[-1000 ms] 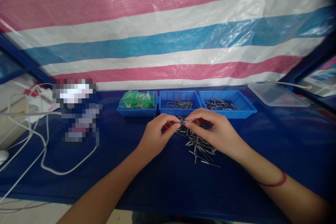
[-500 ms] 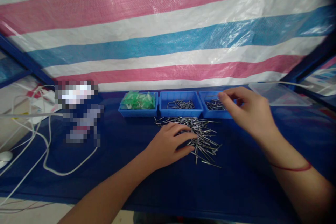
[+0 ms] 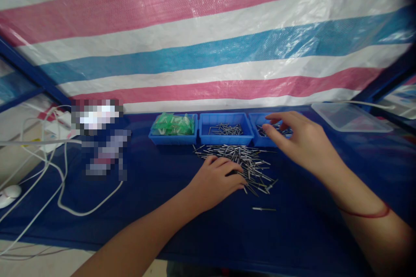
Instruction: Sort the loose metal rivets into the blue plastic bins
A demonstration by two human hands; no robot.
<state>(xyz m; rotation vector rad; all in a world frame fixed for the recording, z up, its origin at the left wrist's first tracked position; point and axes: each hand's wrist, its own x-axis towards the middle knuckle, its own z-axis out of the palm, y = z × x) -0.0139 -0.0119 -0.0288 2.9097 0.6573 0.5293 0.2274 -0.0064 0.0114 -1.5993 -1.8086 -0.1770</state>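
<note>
A loose pile of thin metal pins lies on the blue table. My left hand rests on the pile's near left edge with its fingers curled down; what is under them is hidden. One stray pin lies apart, nearer to me. My right hand hovers over the right blue tray, fingers stretched out and apart, holding nothing I can see. That tray holds pins.
The middle blue tray also holds pins; the left blue tray holds green plastic parts. A clear plastic container sits at the far right. White cables and a mouse lie at the left. A striped tarp hangs behind.
My hands parted from the pin they held together. The right one went out to the right tray and opened. The left dropped onto the pile and curled. A pin now lies apart.
</note>
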